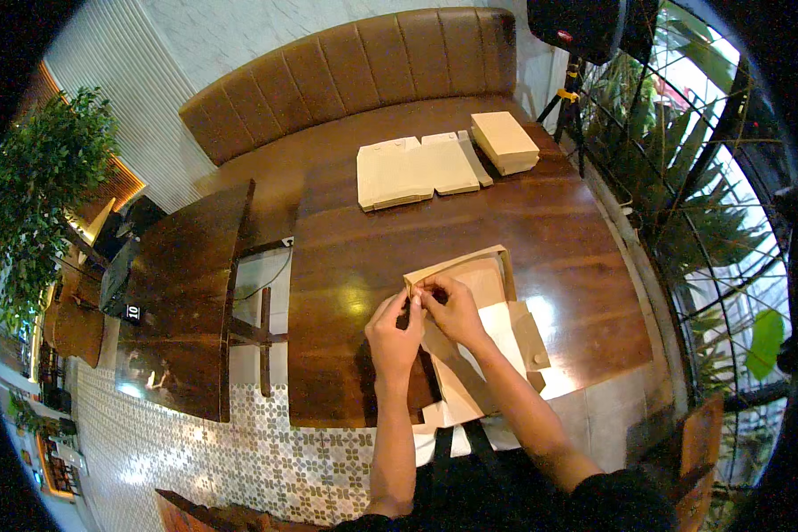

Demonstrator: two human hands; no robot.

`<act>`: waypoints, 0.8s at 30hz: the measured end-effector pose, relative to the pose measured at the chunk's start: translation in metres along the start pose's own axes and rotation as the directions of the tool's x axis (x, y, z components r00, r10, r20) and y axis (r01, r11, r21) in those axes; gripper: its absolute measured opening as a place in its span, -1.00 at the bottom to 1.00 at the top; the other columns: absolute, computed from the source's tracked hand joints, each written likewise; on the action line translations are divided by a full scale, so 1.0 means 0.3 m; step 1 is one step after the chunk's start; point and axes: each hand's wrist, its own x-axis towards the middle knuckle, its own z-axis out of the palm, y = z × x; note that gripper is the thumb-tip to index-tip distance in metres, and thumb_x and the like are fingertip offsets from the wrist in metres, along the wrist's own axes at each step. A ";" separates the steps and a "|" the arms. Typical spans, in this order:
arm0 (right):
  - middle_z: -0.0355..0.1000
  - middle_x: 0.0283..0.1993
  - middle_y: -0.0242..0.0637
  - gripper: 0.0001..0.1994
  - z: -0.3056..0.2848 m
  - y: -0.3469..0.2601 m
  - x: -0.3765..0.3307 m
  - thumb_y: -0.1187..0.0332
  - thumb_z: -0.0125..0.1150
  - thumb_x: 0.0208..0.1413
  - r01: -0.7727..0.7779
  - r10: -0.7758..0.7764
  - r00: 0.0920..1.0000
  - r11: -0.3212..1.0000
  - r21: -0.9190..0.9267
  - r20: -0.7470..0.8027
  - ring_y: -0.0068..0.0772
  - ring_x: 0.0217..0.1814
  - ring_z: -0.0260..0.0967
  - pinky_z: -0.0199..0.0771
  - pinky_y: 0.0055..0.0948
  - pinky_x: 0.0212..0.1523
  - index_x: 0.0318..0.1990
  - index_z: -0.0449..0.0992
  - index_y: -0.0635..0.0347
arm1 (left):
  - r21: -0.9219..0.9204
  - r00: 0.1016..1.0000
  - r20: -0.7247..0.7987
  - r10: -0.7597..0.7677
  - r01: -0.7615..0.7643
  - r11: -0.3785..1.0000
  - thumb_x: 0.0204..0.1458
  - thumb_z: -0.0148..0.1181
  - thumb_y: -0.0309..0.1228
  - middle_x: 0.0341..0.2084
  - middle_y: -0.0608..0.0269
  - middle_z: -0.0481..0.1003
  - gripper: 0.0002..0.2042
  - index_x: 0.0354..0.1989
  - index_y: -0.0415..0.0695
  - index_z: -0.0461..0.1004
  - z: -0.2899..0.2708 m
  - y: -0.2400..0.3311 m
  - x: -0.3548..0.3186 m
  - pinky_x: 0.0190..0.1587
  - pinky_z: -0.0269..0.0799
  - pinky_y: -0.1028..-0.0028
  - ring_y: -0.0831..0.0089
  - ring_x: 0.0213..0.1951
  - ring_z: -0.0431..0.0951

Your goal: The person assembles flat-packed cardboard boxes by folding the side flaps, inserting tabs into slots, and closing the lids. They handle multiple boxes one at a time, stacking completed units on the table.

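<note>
A partly folded brown cardboard box (483,277) lies on the wooden table close to me. Its far wall and the far part of its right side stand up, while a flap at the right spreads outward. At its far left corner, my left hand (395,330) and my right hand (451,309) come together, fingertips pinching the cardboard edge. My right forearm crosses over the box and hides part of its bottom. The exact fold between the fingertips is too small to make out.
A stack of flat cardboard box blanks (408,170) lies at the table's far side, beside a pile of folded cardboard boxes (505,142). Across a gap at the left stands a second wooden table (186,301). A brown padded bench (363,66) runs behind.
</note>
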 end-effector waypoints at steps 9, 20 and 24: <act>0.55 -0.27 -0.32 -0.86 0.015 -0.020 -0.005 0.40 0.22 0.37 -0.080 0.088 0.990 0.994 0.074 -0.110 -0.62 -0.24 0.45 0.47 -0.52 -0.21 -0.09 0.53 0.32 | -0.006 0.988 -0.155 -0.015 0.014 1.000 0.17 0.35 -0.41 -0.28 0.00 0.67 -0.78 -0.06 -0.23 0.67 0.062 0.023 -0.002 -0.18 0.63 0.36 0.26 -0.26 0.70; 0.67 -0.11 -0.10 -0.77 0.026 -0.061 -0.025 0.47 0.31 0.27 -0.072 0.073 0.996 0.997 0.029 -0.052 -0.36 -0.03 0.66 0.64 -0.41 0.02 0.03 0.58 0.35 | 0.252 0.992 -0.049 -0.118 0.127 0.959 0.20 0.22 -0.45 -0.27 -0.20 0.60 -0.84 -0.23 -0.32 0.62 0.035 -0.063 0.076 -0.18 0.55 0.09 -0.13 -0.21 0.63; 0.67 -0.09 -0.10 -0.76 -0.023 -0.053 -0.033 0.47 0.30 0.27 0.016 -0.025 0.995 0.996 -0.092 -0.097 -0.32 -0.03 0.66 0.63 -0.37 0.06 0.05 0.59 0.33 | 0.501 0.986 0.069 -0.151 0.097 0.860 0.15 0.21 -0.50 -0.37 -0.24 0.61 -0.84 -0.36 -0.37 0.59 0.027 -0.141 0.098 -0.25 0.60 0.07 -0.18 -0.29 0.66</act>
